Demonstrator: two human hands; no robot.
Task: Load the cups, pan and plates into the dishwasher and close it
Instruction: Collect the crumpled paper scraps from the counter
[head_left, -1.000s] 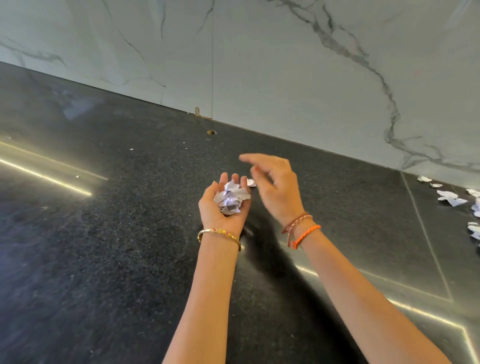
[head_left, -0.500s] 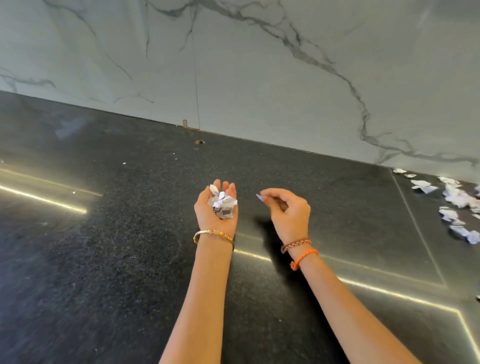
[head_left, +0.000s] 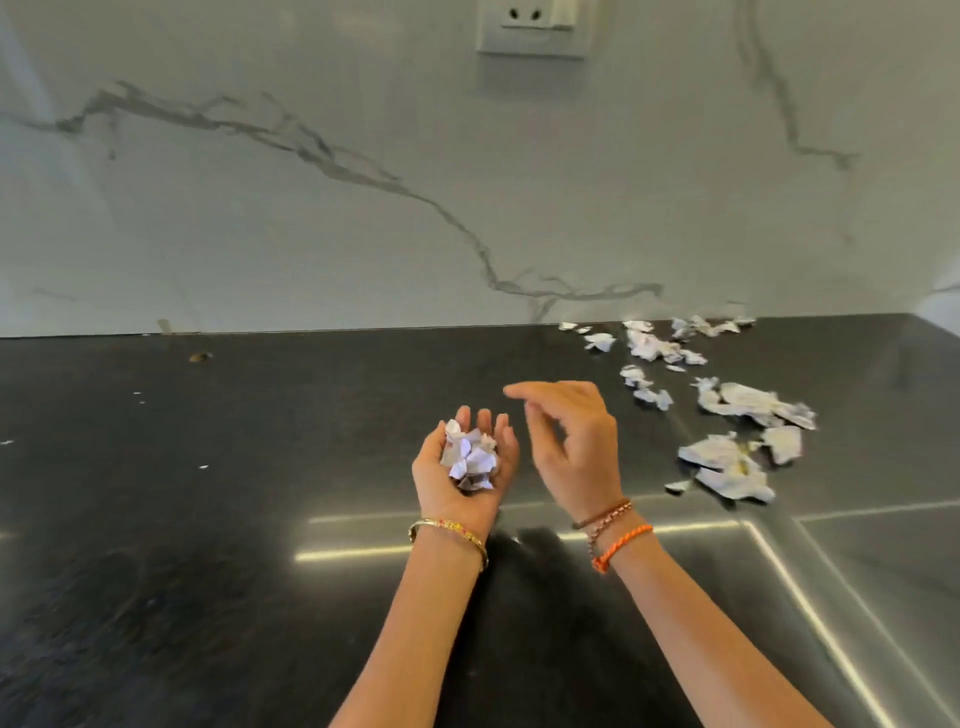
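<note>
Countertop (head_left: 208, 519) – glossy black speckled stone; wall (head_left: 260, 234) – smooth marble; scraps (head_left: 727, 462) – crumpled paper.

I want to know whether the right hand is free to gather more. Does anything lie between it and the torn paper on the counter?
Nothing visible: bare black counter separates the empty right hand from the scattered paper scraps. The left hand cups a paper wad.
</note>
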